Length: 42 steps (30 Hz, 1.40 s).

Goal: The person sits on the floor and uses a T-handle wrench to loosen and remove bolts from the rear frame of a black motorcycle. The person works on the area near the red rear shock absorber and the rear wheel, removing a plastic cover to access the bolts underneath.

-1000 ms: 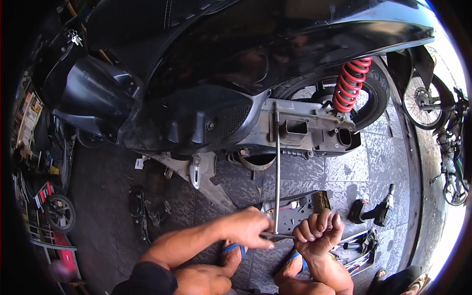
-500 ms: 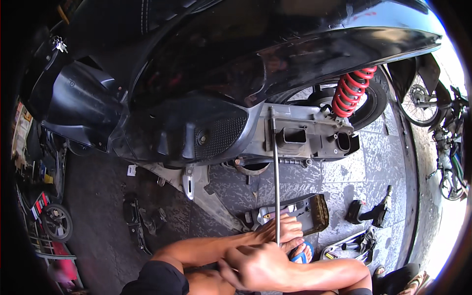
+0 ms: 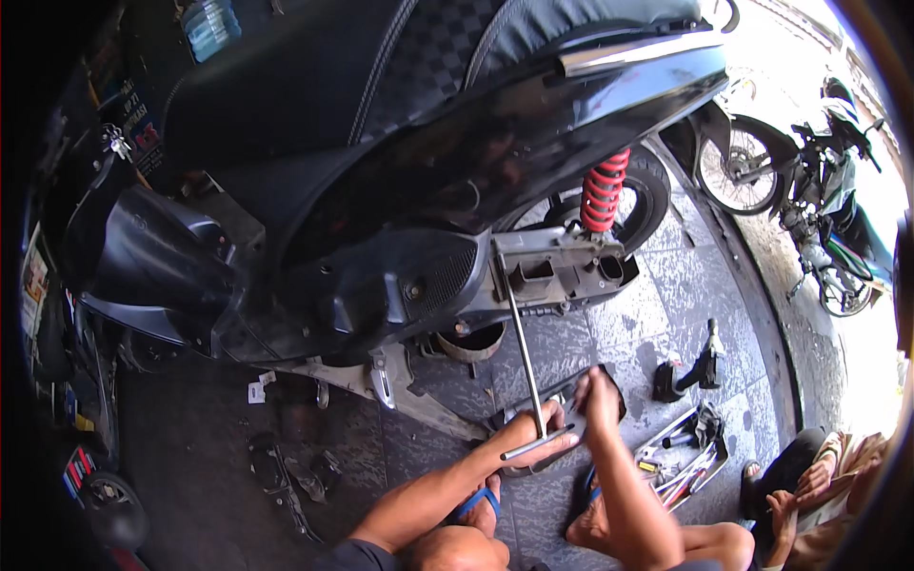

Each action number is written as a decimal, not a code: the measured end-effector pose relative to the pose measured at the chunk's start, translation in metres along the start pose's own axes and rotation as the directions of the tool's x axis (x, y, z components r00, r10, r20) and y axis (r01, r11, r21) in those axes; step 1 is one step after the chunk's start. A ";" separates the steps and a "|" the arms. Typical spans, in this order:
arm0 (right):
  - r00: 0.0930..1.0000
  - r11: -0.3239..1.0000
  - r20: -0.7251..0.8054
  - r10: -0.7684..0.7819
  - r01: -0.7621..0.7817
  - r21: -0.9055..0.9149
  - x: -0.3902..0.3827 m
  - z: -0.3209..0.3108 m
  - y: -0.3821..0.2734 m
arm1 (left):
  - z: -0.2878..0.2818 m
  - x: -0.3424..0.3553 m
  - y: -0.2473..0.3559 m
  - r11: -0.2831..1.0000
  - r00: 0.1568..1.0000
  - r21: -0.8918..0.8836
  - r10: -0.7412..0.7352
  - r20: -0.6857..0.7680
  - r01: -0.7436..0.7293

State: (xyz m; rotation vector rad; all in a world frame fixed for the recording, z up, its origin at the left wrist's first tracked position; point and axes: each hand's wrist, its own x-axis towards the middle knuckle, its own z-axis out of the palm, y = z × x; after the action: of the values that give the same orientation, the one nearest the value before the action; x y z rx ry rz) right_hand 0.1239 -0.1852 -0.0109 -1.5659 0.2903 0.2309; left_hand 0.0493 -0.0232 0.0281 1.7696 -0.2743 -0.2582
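Uncrossed now, the blurred right hand [image 3: 599,403] is apart from the long silver metal T-handle [image 3: 524,354], leaving only the left hand [image 3: 526,430] at it; neither grip is clear.

There is one glossy black scooter [image 3: 381,205] with one black rubber rear tyre [image 3: 653,195] and one red metal coil spring [image 3: 603,195]. There is one long silver T-handled wrench [image 3: 526,362]. Two bare hands are the wearer's: one left hand [image 3: 526,428], one right hand [image 3: 599,404]. I count two blue-strapped sandals [image 3: 478,500], one black power tool [image 3: 703,369] and one translucent blue plastic jug [image 3: 210,29].
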 end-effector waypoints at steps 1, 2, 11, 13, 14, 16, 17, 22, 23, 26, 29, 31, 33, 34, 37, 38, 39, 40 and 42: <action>0.942 0.882 0.040 0.332 -0.325 0.340 -0.021 0.022 0.004 | -0.008 -0.002 -0.006 0.996 0.996 0.059 -0.067 0.061 0.063; 0.895 0.669 0.114 0.431 -0.402 0.625 -0.037 0.037 0.008 | -0.013 -0.005 -0.009 0.995 0.994 0.089 -0.046 0.104 0.037; 0.956 -0.026 0.152 0.249 -0.151 0.988 -0.044 0.054 0.020 | -0.062 -0.011 0.130 0.539 0.866 0.840 -0.445 0.228 0.056; 0.968 -0.123 0.171 0.186 -0.150 0.981 -0.043 0.047 0.011 | -0.048 -0.022 0.107 0.548 0.905 0.836 -0.364 0.220 0.017; 0.977 -0.109 0.174 0.126 -0.160 0.981 -0.043 0.043 0.006 | -0.047 -0.024 0.106 0.554 0.921 0.832 -0.339 0.193 0.030; 0.986 -0.092 0.164 0.012 -0.162 0.982 -0.047 0.033 -0.001 | -0.045 -0.026 0.103 0.565 0.944 0.824 -0.292 0.151 0.043; 0.994 -0.018 0.110 -0.008 -0.111 0.994 -0.051 0.029 -0.021 | -0.045 -0.028 0.097 0.550 0.932 0.833 -0.329 0.149 0.061; 0.930 0.496 0.131 -0.344 0.061 0.866 -0.079 0.025 -0.067 | -0.032 -0.030 0.010 0.683 0.988 0.714 0.125 0.092 -0.153; 0.895 0.660 0.097 -0.435 0.244 0.710 -0.083 0.028 -0.072 | -0.024 -0.023 0.004 0.680 0.992 0.722 0.099 0.084 -0.129; 0.719 0.778 0.323 -0.616 0.620 0.103 -0.103 0.045 -0.102 | 0.001 -0.010 -0.054 0.807 0.975 0.559 0.223 0.010 -0.190; 0.680 0.626 0.490 -0.546 0.719 -0.300 -0.145 0.094 -0.117 | 0.015 0.010 -0.028 0.942 0.997 0.326 0.080 0.003 -0.077; 0.639 0.577 0.606 -0.474 0.745 -0.335 -0.150 0.101 -0.115 | 0.025 0.018 -0.013 0.959 0.972 0.185 0.227 -0.051 -0.215; 0.641 0.725 0.408 -0.650 0.684 0.079 -0.137 0.088 -0.110 | 0.021 0.008 -0.020 0.982 0.995 0.175 0.076 -0.057 -0.065; 0.664 0.666 0.085 -0.743 0.746 -0.009 -0.114 0.077 -0.086 | 0.026 0.017 -0.024 0.990 0.999 0.134 0.038 0.010 -0.039; 0.877 0.960 -0.418 -0.238 0.276 0.033 -0.061 0.032 -0.041 | 0.006 0.015 -0.010 0.986 0.981 0.117 -0.134 0.143 0.118; 0.893 0.966 -0.419 -0.167 0.233 0.112 -0.036 0.026 0.005 | 0.004 0.016 -0.004 0.986 0.971 0.056 -0.163 0.172 0.156; 0.960 0.864 -0.239 0.145 -0.005 0.504 -0.038 0.035 0.020 | -0.007 0.012 -0.001 0.983 0.958 0.092 -0.176 0.224 0.159; 0.930 0.583 0.055 0.362 -0.272 0.766 -0.040 0.046 0.026 | -0.020 0.008 -0.002 0.979 0.942 0.130 -0.189 0.278 0.158; 0.883 0.284 0.109 0.457 -0.261 0.923 -0.044 0.075 0.023 | -0.064 0.003 -0.009 0.931 0.902 0.364 -0.180 0.391 0.028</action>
State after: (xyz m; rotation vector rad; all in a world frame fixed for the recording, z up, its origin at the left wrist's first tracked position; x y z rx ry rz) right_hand 0.0772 -0.1088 -0.0199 -0.3173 0.7847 0.2157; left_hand 0.0732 0.0366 0.0327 2.0753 -0.5621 -0.7120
